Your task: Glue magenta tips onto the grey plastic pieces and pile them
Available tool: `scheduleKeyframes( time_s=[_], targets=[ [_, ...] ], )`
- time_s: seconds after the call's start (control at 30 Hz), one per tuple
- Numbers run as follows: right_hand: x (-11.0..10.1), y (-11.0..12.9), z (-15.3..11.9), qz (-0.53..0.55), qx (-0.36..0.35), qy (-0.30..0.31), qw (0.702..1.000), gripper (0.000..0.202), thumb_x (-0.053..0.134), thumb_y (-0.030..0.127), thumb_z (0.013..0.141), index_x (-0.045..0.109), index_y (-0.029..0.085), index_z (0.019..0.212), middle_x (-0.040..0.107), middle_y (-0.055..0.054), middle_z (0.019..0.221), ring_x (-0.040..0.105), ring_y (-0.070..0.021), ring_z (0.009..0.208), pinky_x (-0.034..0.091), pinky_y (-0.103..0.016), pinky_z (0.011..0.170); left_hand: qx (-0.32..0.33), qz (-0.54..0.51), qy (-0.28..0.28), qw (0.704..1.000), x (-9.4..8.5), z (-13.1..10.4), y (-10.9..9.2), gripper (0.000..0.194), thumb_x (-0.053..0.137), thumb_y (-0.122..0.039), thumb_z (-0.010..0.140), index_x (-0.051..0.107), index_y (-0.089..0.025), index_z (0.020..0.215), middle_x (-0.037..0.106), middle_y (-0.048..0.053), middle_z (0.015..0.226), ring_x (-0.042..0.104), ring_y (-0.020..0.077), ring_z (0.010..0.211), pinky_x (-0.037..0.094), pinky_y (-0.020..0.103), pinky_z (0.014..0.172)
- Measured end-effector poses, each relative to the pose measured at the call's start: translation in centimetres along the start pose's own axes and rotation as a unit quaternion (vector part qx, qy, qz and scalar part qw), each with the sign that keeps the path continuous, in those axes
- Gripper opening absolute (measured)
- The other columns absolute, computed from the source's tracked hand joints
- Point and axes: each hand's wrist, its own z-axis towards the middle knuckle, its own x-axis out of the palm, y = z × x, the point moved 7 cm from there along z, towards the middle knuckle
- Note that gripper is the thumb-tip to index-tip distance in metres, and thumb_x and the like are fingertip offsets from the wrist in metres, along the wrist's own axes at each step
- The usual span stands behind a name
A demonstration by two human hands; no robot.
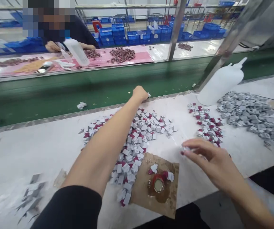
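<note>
My left hand [140, 93] is stretched forward to the metal edge of the table, beside the green belt. Its fingers are closed, and a small white piece [148, 95] shows at them. Under my left forearm spreads a pile of white and dark red parts [137, 140]. My right hand [206, 156] pinches a small white and dark red part [186, 149] between thumb and fingers, above the white tabletop. Between the hands, nearer to me, lies brown cardboard [163, 203] with a red-rimmed round container [158, 184] and a few parts on it.
A white squeeze bottle [220, 83] stands at the right beside grey parts [249, 111] and a metal post. The green belt [108, 84] crosses ahead, carrying white pieces. Beyond it, a person [72, 35] works at a pink-covered table. Grey pieces [32, 197] lie at lower left.
</note>
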Motion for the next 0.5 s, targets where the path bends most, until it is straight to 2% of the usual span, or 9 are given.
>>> scheduleKeyframes(
  time_s=[0.07, 0.13, 0.17, 0.23, 0.3, 0.4, 0.43, 0.5],
  targets=[
    [0.5, -1.0, -2.9, 0.054, 0.029, -0.018, 0.998, 0.032, 0.089, 0.06, 0.097, 0.093, 0.03, 0.107, 0.087, -0.01, 0.11, 0.084, -0.0252, 0.085, 0.075, -0.037, 0.076, -0.004, 0.035, -0.003, 0.999, -0.8, -0.8, 0.1, 0.044, 0.084, -0.035, 0.106, 0.073, -0.015, 0.142, 0.074, 0.017, 0.147, 0.076, 0.0315, 0.13, 0.067, 0.052, 0.109],
    [1.4, -1.9, -4.2, 0.122, 0.055, -0.02, 0.991, 0.034, 0.091, 0.058, 0.095, 0.092, 0.028, 0.113, 0.087, -0.009, 0.11, 0.086, -0.0244, 0.085, 0.076, -0.036, 0.078, -0.002, 0.062, -0.015, 0.998, -2.4, -2.5, 0.3, 0.044, 0.088, -0.02, 0.097, 0.073, -0.008, 0.137, 0.073, 0.023, 0.151, 0.073, 0.036, 0.139, 0.064, 0.047, 0.112],
    [1.9, -2.2, -4.5, 0.152, 0.063, -0.018, 0.986, 0.036, 0.092, 0.057, 0.095, 0.092, 0.028, 0.115, 0.088, -0.009, 0.113, 0.088, -0.0249, 0.087, 0.077, -0.037, 0.08, 0.011, 0.069, -0.02, 0.997, -3.4, -3.7, 0.3, 0.046, 0.084, -0.017, 0.097, 0.071, -0.003, 0.138, 0.072, 0.023, 0.153, 0.071, 0.038, 0.144, 0.061, 0.043, 0.113],
    [2.7, -2.6, -4.5, 0.187, 0.07, -0.017, 0.98, 0.034, 0.094, 0.055, 0.094, 0.092, 0.027, 0.114, 0.088, -0.008, 0.111, 0.089, -0.0251, 0.086, 0.077, -0.037, 0.08, 0.062, 0.075, -0.022, 0.995, -5.3, -7.3, 0.4, 0.055, 0.065, -0.026, 0.102, 0.063, 0.006, 0.148, 0.07, 0.018, 0.153, 0.07, 0.039, 0.146, 0.057, 0.041, 0.111],
    [3.2, -2.8, -4.4, 0.188, 0.072, -0.015, 0.979, 0.03, 0.093, 0.052, 0.096, 0.092, 0.027, 0.113, 0.087, -0.006, 0.101, 0.087, -0.0233, 0.077, 0.077, -0.037, 0.075, 0.141, 0.071, -0.024, 0.987, -7.1, -12.2, 1.1, 0.068, 0.051, -0.039, 0.105, 0.058, 0.004, 0.157, 0.072, 0.011, 0.146, 0.074, 0.0357, 0.137, 0.057, 0.044, 0.106],
    [3.2, -2.9, -4.5, 0.156, 0.053, -0.029, 0.986, 0.027, 0.09, 0.05, 0.098, 0.093, 0.028, 0.113, 0.087, -0.007, 0.101, 0.084, -0.0233, 0.076, 0.076, -0.038, 0.072, 0.205, 0.042, -0.077, 0.975, -9.4, -21.0, 5.3, 0.051, 0.063, -0.047, 0.104, 0.073, -0.019, 0.146, 0.08, 0.007, 0.136, 0.078, 0.0318, 0.125, 0.062, 0.042, 0.103],
    [3.0, -2.8, -4.6, 0.14, 0.037, -0.037, 0.989, 0.027, 0.09, 0.051, 0.097, 0.093, 0.028, 0.112, 0.088, -0.008, 0.106, 0.086, -0.0249, 0.081, 0.076, -0.039, 0.074, 0.194, 0.04, -0.118, 0.973, -10.1, -23.8, 7.6, 0.043, 0.066, -0.05, 0.103, 0.077, -0.026, 0.137, 0.081, 0.005, 0.133, 0.078, 0.0314, 0.12, 0.063, 0.042, 0.101],
    [2.4, -2.7, -5.0, 0.093, 0.003, -0.054, 0.994, 0.024, 0.089, 0.051, 0.097, 0.093, 0.031, 0.109, 0.089, -0.008, 0.118, 0.088, -0.0285, 0.098, 0.077, -0.041, 0.083, 0.132, 0.065, -0.192, 0.97, -11.1, -28.9, 12.8, 0.038, 0.069, -0.055, 0.103, 0.078, -0.031, 0.13, 0.082, 0.005, 0.126, 0.077, 0.0307, 0.106, 0.064, 0.045, 0.097]
  ],
)
